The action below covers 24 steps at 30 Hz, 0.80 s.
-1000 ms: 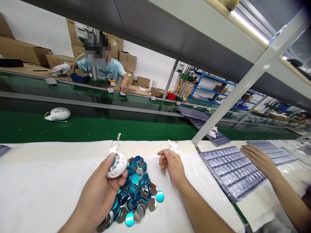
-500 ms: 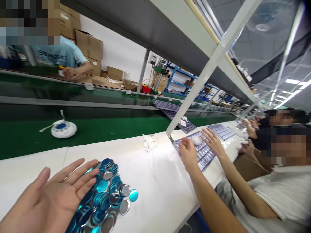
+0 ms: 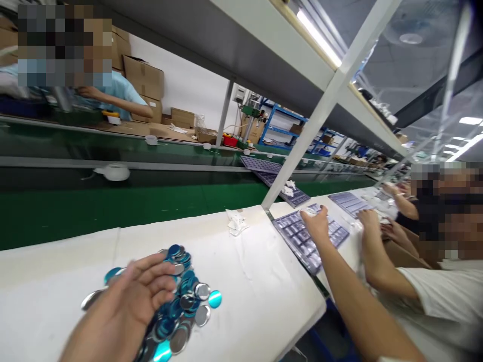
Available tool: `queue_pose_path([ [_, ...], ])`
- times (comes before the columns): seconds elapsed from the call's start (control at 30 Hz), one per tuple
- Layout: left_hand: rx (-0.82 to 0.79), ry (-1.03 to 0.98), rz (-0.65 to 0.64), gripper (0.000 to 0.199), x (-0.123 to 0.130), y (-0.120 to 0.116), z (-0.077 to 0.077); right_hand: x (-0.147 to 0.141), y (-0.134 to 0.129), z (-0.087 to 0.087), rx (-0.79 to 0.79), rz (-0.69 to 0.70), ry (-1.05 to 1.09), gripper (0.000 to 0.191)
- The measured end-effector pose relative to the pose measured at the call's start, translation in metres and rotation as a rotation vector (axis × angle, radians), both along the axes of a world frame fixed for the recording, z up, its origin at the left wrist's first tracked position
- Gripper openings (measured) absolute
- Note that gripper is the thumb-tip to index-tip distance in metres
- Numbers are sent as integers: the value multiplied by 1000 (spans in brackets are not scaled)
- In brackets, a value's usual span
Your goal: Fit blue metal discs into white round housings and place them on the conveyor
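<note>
My left hand (image 3: pixel 132 301) is palm up at the lower left, fingers apart and slightly curled, with nothing in it. It is over the left part of a pile of round discs (image 3: pixel 188 291), some shiny blue and some silver, on the white table covering (image 3: pixel 249 281). A few discs show to the left of the wrist. My right hand is out of the picture.
A co-worker's hands (image 3: pixel 317 221) are at a compartment tray (image 3: pixel 302 236) on the right. A white round device (image 3: pixel 115 172) sits on the green conveyor (image 3: pixel 181 198). Crumpled white material (image 3: pixel 236 222) lies near the table's back edge. A slanted post (image 3: pixel 302 136) rises beyond.
My left hand has moved right and its fingers are more curled. The white device is farther back on the conveyor. The co-worker's hands have moved apart, and the person across has moved an arm.
</note>
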<state>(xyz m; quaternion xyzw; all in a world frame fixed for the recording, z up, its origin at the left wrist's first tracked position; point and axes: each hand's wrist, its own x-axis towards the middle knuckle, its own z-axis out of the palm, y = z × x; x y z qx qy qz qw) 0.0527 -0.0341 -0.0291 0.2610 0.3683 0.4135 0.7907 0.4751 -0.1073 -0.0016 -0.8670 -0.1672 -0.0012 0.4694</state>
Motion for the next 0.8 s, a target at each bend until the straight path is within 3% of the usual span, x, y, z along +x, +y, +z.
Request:
queue_pose_path([
  [0.1,33,33,-124,34,8,-14,2,-92,-6,-12,117,301,57,83],
  [0.13,21,28,-172,35,11,-19,3,-128,-8,-19,181,479,94,88],
  [0.2,-18,-31,-248,37,17,-26,4,-192,-12,-31,407,968,278,100],
  [0.23,-44,-70,-264,35,19,-28,5,-216,-13,-36,403,1094,333,98],
  [0.3,-95,-124,-263,30,21,-31,7,-244,-11,-41,371,1190,352,95],
  [0.37,-115,-127,-231,35,20,-30,9,-245,-9,-42,252,1142,278,78],
  [0.53,-102,-101,-171,43,15,-28,11,-214,-13,-39,-347,1158,36,14],
  [0.67,-39,-95,-210,50,15,-31,10,-211,-19,-42,-431,1176,-23,10],
  [0.8,14,-46,-225,46,16,-34,10,-210,-19,-46,-419,1215,-48,7],
])
